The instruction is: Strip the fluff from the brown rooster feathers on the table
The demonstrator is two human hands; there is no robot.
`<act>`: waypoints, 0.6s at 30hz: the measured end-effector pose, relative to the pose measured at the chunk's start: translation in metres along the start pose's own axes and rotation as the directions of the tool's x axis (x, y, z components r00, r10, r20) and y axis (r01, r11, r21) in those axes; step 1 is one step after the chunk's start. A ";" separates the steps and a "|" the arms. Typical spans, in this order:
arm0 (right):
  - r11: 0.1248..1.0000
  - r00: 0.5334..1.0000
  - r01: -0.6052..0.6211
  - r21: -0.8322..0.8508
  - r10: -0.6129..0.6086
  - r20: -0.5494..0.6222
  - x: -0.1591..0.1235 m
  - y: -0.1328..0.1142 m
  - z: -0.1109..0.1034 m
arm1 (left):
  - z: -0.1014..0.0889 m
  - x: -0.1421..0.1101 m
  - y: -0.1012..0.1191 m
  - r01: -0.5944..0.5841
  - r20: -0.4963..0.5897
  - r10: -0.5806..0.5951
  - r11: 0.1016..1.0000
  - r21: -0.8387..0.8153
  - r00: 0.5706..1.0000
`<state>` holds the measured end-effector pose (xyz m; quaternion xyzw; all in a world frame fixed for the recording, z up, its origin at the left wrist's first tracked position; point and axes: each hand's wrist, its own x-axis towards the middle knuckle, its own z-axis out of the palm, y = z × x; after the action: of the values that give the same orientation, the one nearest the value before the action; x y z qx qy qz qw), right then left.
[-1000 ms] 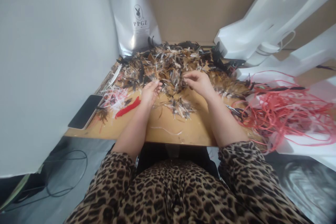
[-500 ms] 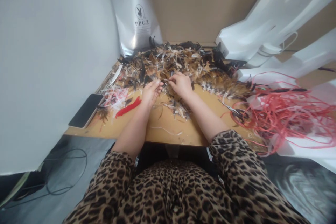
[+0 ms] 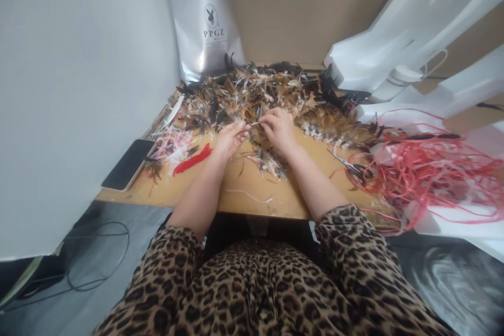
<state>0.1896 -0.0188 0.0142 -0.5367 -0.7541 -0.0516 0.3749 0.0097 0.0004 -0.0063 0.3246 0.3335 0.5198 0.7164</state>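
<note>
A thin pale quill (image 3: pixel 254 124), which looks like part of a feather, stretches between my two hands in front of the feather pile. My left hand (image 3: pixel 232 139) pinches one end with thumb and fingertips. The other end is at the fingertips of my right hand (image 3: pixel 279 128), also closed in a pinch. Behind them spreads a large heap of brown, black and white feathers (image 3: pixel 244 89). A small bunch of loose feathers (image 3: pixel 270 163) lies on the wooden table (image 3: pixel 244 197) below my right hand.
At left are a phone (image 3: pixel 129 165), pink and white strips (image 3: pixel 173 144) and a red piece (image 3: pixel 192 160). Scissors (image 3: pixel 350 163) lie at right, beside a tangle of red ribbon (image 3: pixel 429 173). A silver bag (image 3: pixel 205 26) stands behind; white foam pieces (image 3: pixel 366 52) are at right.
My right hand has moved slightly right, away from my left hand, and the pale quill now shows between them. My left hand has shifted slightly right.
</note>
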 end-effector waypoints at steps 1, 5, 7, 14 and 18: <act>1.000 0.999 0.018 -0.008 -0.018 -0.030 -0.002 0.001 -0.002 | 0.000 -0.001 0.001 0.030 0.023 -0.031 1.000 0.002 0.999; 0.995 0.991 0.081 -0.053 -0.087 -0.106 -0.007 0.002 -0.004 | 0.001 -0.005 0.001 0.146 0.142 -0.148 0.989 0.024 0.979; 0.991 0.988 0.113 -0.075 -0.120 -0.099 -0.009 0.002 -0.003 | 0.000 -0.006 0.000 0.180 0.187 -0.183 0.983 0.034 0.965; 0.994 0.989 0.109 -0.026 -0.111 -0.095 -0.013 0.000 0.006 | 0.001 -0.005 -0.004 0.148 0.168 -0.157 0.987 0.063 0.973; 0.975 0.977 -0.059 0.213 0.100 -0.188 -0.011 -0.009 0.007 | 0.004 -0.004 -0.003 0.060 0.124 -0.069 0.995 0.078 0.990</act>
<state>0.1803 -0.0281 0.0054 -0.5170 -0.6922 -0.0114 0.5034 0.0134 -0.0043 -0.0063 0.3722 0.3165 0.4620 0.7402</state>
